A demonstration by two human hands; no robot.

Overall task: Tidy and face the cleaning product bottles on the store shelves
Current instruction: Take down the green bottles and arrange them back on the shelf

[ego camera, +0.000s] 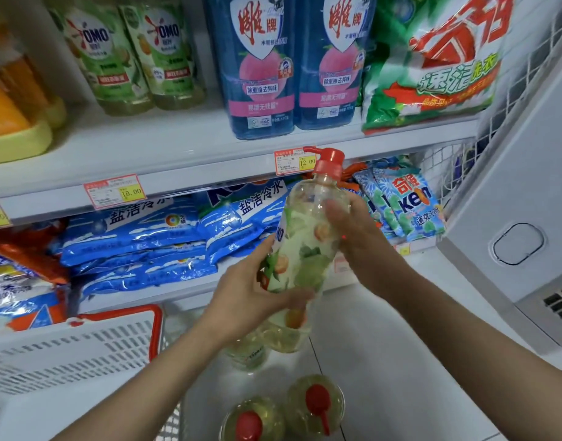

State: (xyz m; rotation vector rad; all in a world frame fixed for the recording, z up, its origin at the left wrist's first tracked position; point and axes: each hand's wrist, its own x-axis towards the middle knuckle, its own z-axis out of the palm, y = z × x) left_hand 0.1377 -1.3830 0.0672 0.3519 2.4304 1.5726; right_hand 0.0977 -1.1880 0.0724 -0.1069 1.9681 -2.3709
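Observation:
I hold a clear pump bottle (302, 249) with a red pump top and a green fruit label, tilted, in front of the lower shelf. My left hand (251, 291) grips its lower body, thumb wrapped across the front. My right hand (352, 230) lies against its upper right side with the fingers around the back. Two similar green OMO bottles (136, 55) stand on the upper shelf (184, 154) at the left. Beside them stand two blue bottles (292, 65) with pink labels. Two more bottles with red pumps (286, 412) stand below on the floor.
A green detergent bag (432, 58) leans at the shelf's right end. Blue detergent bags (146, 237) lie stacked on the lower shelf, with orange packs at far left. A white basket (66, 354) with a red handle sits lower left. A white cabinet (512, 218) stands on the right.

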